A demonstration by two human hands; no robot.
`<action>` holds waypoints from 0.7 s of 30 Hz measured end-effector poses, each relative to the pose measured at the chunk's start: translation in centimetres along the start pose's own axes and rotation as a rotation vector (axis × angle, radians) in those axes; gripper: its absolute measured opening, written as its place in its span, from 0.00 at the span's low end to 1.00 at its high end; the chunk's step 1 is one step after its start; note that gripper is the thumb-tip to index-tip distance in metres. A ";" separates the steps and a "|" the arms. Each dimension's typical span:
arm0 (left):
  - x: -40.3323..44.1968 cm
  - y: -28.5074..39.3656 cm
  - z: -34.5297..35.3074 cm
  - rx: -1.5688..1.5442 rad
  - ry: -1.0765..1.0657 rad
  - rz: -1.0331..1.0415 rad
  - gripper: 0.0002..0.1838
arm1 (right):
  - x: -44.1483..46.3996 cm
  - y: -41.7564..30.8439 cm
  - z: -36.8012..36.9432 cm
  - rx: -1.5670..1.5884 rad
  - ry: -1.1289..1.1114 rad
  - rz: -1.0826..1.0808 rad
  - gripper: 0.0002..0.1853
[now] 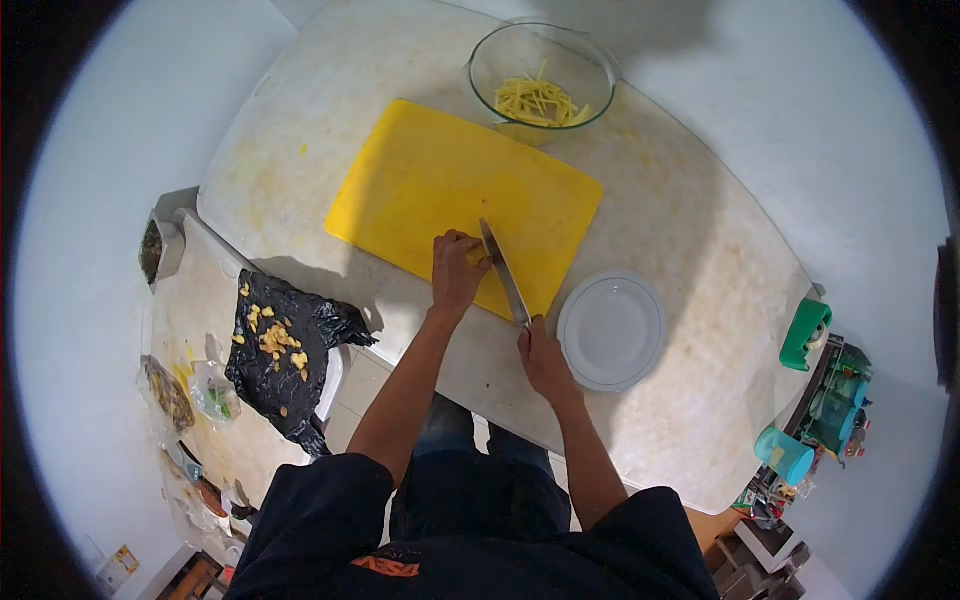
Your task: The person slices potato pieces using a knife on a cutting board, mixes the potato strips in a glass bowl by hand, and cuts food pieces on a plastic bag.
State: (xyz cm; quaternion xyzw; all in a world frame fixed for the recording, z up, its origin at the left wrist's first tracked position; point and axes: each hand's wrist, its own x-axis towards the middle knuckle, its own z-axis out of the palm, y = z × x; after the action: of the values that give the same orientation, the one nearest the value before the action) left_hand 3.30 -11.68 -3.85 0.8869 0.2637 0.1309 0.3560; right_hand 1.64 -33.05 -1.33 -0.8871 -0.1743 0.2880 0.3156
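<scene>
A yellow cutting board (430, 165) lies at an angle on the pale table. My right hand (546, 358) is wrapped round the handle of a kitchen knife (508, 275), whose blade points away from me over the board. Close to the left of the blade, my left hand (457, 268) has its fingers curled on a small yellowish piece of food (476, 256), mostly hidden under the fingertips. It looks like potato. Beyond the board, a clear glass bowl (600, 62) holds thin pale-yellow sticks (538, 98).
A white plate (612, 330) sits right of the knife handle. On the left, a black plastic bag (262, 375) carries yellowish peelings (277, 340). A green holder (802, 335) and a turquoise cup (784, 456) stand at the right edge. A small planter (163, 252) is far left.
</scene>
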 end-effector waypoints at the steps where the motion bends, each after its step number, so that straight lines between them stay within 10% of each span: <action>1: 0.1 0.0 0.0 0.003 -0.007 -0.014 0.18 | -0.8 -0.3 0.0 -0.019 -0.002 0.027 0.12; 15: -0.3 -1.6 -0.2 -0.016 -0.031 0.064 0.13 | -4.6 3.9 -0.6 0.433 -0.170 0.381 0.20; 21: -0.3 -1.9 0.0 -0.029 -0.043 0.048 0.13 | -2.5 5.0 2.5 0.402 -0.197 0.209 0.17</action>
State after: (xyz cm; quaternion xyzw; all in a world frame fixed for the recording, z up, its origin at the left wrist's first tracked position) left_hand 2.35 -10.69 -5.15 0.8904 0.2326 0.1240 0.3711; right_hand -1.25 -36.88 -5.25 -0.7874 -0.0508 0.4332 0.4356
